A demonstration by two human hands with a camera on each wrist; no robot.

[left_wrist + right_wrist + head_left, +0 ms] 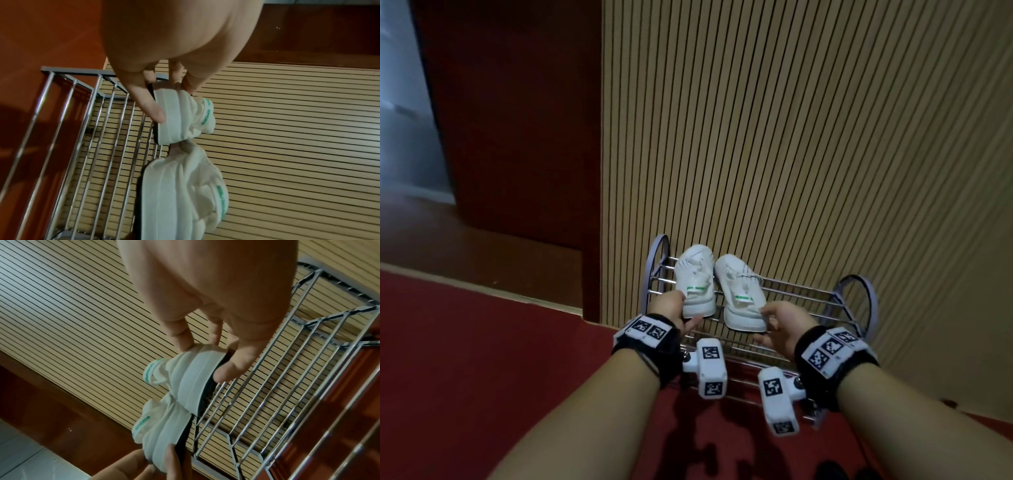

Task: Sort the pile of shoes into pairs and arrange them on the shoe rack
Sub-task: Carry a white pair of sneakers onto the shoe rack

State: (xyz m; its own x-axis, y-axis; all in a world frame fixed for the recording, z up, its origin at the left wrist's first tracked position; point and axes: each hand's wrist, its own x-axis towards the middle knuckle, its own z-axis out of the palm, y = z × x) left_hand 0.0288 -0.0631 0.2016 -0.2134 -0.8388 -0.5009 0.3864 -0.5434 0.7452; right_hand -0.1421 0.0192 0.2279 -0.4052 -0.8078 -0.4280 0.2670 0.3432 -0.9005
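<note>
— While both white sneakers sit side by side on the shoe rack (791, 294), what do the hands hold?
— Left hand (671, 308) grips the left sneaker (697, 281) by its heel; right hand (784, 325) grips the right sneaker (739, 294) likewise.

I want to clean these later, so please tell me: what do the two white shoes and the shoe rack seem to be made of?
The left shoe and right shoe look like soft white knit or mesh fabric, wrinkling at the heel, with ribbed, matte white rubber-like sole walls. The shoe rack seems metal: thin shiny rods reflecting light, with duller grey end hoops, perhaps painted or plastic.
</note>
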